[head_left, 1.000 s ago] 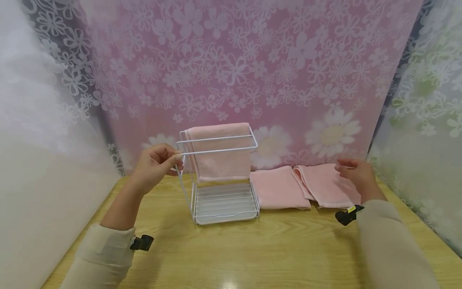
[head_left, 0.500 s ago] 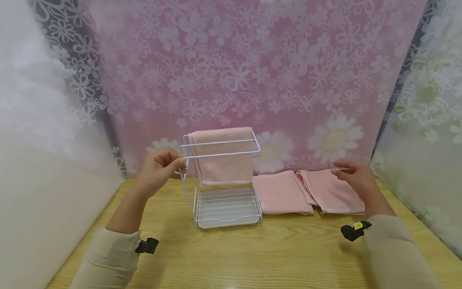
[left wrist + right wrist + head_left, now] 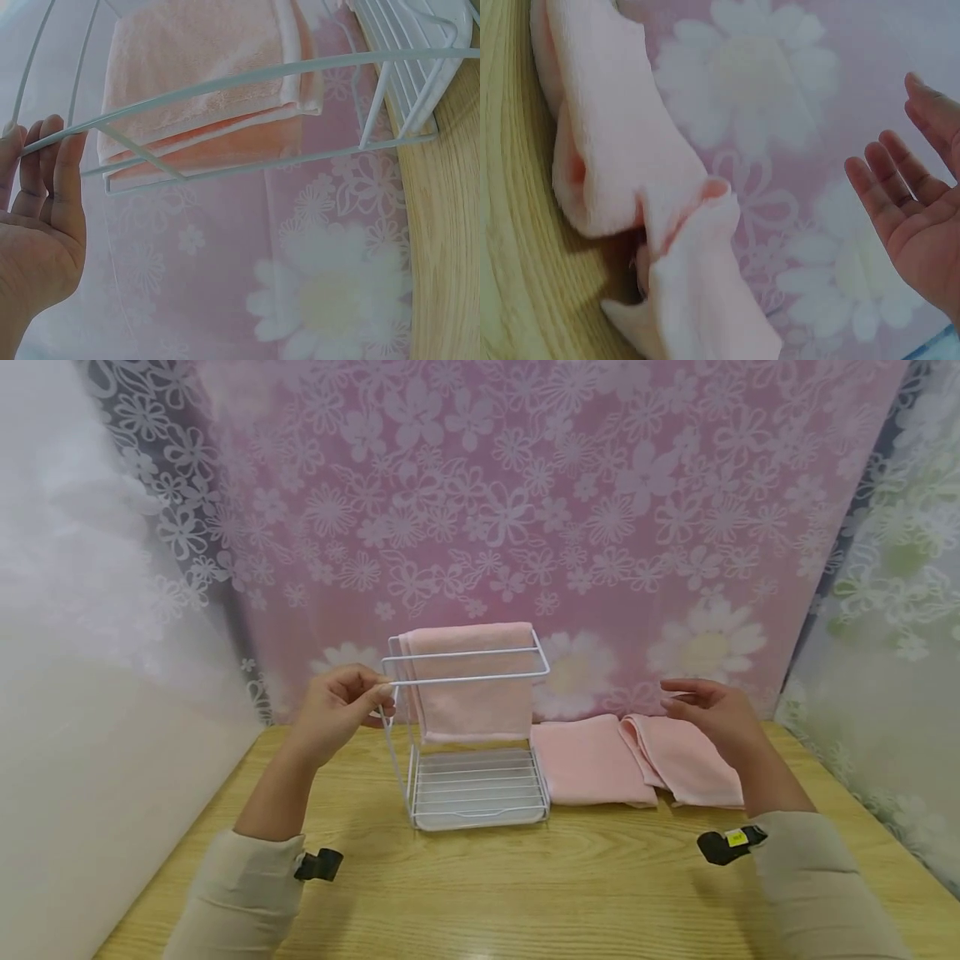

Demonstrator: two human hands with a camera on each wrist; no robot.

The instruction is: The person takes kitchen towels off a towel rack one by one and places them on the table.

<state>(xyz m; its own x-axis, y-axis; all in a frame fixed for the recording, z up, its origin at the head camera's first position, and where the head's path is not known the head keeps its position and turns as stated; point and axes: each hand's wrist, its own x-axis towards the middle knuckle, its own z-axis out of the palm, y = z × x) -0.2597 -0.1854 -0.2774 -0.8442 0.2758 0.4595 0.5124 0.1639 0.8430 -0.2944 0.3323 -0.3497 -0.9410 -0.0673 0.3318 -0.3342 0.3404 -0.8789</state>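
Observation:
A white wire rack (image 3: 480, 678) stands on the table, and my left hand (image 3: 341, 706) pinches its upper left front corner between thumb and fingers. In the left wrist view, the fingers (image 3: 69, 169) curl at the rack's white bar. One folded pink towel (image 3: 476, 693) hangs over the rack's rear bar. To the right of the rack, two folded pink towels (image 3: 592, 760) lie side by side, the right one (image 3: 686, 760) slightly rumpled. Above that right towel hovers my right hand (image 3: 712, 714), fingers loosely extended and apart from the cloth. The right wrist view shows its palm (image 3: 930, 247) holding nothing.
A slatted lower shelf with a pale tray (image 3: 480, 789) forms the rack's base. Behind the wooden table (image 3: 510, 885) hangs a pink flowered backdrop (image 3: 517, 510). Pale panels (image 3: 135, 652) flank the table on both sides.
My right hand has moved a little to the left and up over the right towel. My left hand keeps its pinch on the rack. The view has shifted slightly.

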